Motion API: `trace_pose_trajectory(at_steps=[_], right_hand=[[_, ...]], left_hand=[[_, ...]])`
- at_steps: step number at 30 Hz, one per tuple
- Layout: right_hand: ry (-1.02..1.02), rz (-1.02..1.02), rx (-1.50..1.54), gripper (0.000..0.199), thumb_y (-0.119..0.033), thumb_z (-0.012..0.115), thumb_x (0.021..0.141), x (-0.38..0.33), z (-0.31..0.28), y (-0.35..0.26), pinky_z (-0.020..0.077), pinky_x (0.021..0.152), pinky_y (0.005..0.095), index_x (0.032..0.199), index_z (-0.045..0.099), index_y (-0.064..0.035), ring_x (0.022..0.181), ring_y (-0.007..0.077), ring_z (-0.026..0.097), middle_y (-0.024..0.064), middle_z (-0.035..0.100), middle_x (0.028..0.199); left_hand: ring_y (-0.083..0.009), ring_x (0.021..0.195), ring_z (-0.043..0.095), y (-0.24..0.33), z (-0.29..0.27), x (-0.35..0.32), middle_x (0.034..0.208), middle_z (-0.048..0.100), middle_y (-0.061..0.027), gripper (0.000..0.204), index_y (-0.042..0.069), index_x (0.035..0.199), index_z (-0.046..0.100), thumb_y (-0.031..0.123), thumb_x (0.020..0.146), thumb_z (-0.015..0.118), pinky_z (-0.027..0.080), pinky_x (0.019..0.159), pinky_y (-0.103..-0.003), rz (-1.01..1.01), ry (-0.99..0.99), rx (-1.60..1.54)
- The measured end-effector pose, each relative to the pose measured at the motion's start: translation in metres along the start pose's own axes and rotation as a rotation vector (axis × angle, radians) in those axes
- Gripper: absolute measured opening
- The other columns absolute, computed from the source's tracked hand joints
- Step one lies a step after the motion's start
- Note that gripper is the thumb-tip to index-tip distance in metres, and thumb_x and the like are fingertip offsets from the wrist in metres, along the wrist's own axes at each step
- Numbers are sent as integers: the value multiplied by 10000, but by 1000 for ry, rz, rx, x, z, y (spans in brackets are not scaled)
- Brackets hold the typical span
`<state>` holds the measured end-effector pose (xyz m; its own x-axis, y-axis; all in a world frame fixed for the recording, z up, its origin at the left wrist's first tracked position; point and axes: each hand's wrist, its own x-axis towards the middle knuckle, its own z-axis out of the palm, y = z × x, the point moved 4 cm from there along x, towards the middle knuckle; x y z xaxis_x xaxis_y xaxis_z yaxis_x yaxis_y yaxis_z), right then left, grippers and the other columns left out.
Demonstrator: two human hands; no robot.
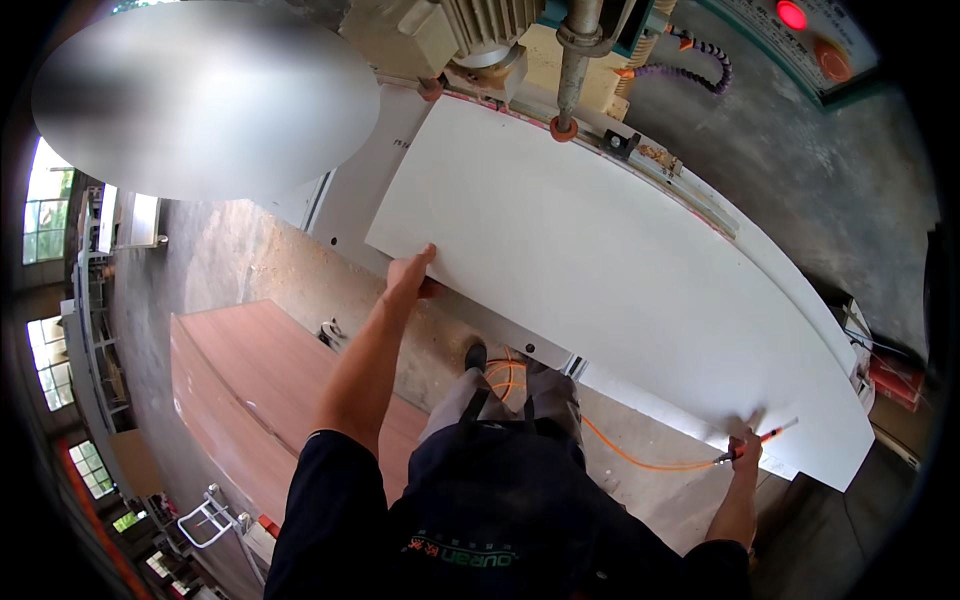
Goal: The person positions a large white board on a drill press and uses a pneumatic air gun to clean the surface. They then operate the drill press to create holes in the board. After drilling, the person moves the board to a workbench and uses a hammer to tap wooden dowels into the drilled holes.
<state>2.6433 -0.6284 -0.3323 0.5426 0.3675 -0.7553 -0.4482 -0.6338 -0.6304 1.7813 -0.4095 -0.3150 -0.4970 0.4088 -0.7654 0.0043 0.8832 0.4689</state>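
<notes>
The right hand (743, 448), lower right, is closed around an air gun (735, 455) fed by an orange hose (640, 465). The left hand (410, 272), left of centre, grips the near edge of the white panel (600, 270): thumb on top, fingers mostly hidden beneath. The panel lies flat from upper centre to lower right, partly over the table (352, 200).

Handling (judged by form): stiff and fairly heavy; the smooth face probably slips under dry fingers; corners may chip. Recommended hold: near long edge, two points well apart, thumbs above, fingers supporting below.

Beyond: brown stack (270, 370), lower left; motor (490, 25), top centre; red lamp (792, 14), upper right.
</notes>
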Motion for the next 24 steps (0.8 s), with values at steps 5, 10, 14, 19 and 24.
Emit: trace_pose_trajectory(at_steps=[5, 10, 14, 19, 24], right_hand=[[280, 8, -611, 226, -196, 603, 865, -32, -16, -43, 365, 302, 322, 901, 461, -25, 370, 223, 483, 145, 574, 626], [287, -171, -557, 213, -191, 625, 825, -82, 110, 40, 388, 318, 289, 947, 531, -44, 418, 180, 552, 85, 629, 698], [181, -158, -294, 277, -225, 632, 850, -140, 235, 96, 422, 359, 278, 983, 517, -12, 456, 173, 585, 102, 650, 759], [392, -279, -343, 313, -220, 708, 799, -128, 269, 115, 378, 379, 318, 826, 504, 16, 436, 164, 517, 93, 587, 657], [341, -332, -392, 341, -294, 714, 796, -127, 264, 114, 378, 397, 338, 768, 534, -5, 426, 167, 512, 89, 581, 627]], left_hand=[[-305, 949, 659, 66, -2, -39, 1045, 648, -202, 567, -15, 976, 637, 533, 829, 638, 552, 753, -424, 598, 32, 1214], [-470, 1421, 90, 51, 77, -74, 1542, 86, -262, 923, 67, 1452, 287, 436, 723, 718, 296, 1054, -615, 1149, -123, 1655], [-552, 1386, 129, 57, 75, -81, 1555, 17, -272, 1001, 97, 1493, 204, 240, 658, 737, 377, 1007, -588, 1144, -260, 1826], [-558, 1360, 212, 73, 76, -67, 1553, 53, -273, 999, 143, 1480, 269, 205, 629, 789, 470, 951, -543, 1183, -324, 1823], [-574, 1339, 242, 65, 78, -68, 1554, 67, -268, 1004, 162, 1468, 306, 203, 601, 810, 503, 929, -498, 1223, -350, 1774]])
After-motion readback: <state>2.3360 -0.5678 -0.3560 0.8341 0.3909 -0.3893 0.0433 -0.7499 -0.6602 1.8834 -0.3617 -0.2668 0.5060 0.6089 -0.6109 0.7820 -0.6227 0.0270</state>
